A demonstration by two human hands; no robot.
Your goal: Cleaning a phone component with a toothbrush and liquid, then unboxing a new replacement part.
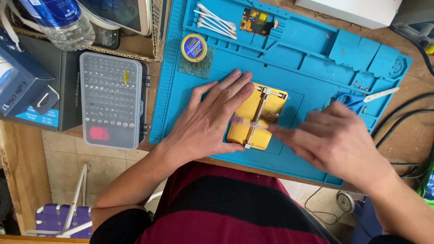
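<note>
So nearest the camera is a maroon and black striped shirt (226, 212) at the bottom of the frame, with both bare arms reaching up from it onto the worktop (409, 135).

Left hand (210, 119) lies flat, fingers spread, on the left part of a yellow holder (271, 106), a small metal clamp plate sitting in the middle of the frame. Its grip is wide, palm down, pressing on the thing rather than wrapped round it.

Right hand (332, 135) comes in from the right, blurred, fingers pointing left and reaching the holder's right edge. Something thin seems pinched at the fingertips, but the blur is too heavy, so I can't tell what that grip is doing.

The holder sits on a blue mat (294, 49) that covers most of the worktop.

Left of the mat is a clear bit case (110, 99), and past it a dark box (40, 81) at the left edge.

Further up on the mat: a round tin (194, 47) on a grey pad, blue scissors (361, 97) at the right, then cotton swabs (214, 20) and a small circuit board (257, 21) along the top. A water bottle (58, 20) lies at the upper left corner, and black cables (402, 122) run off the right side.
</note>
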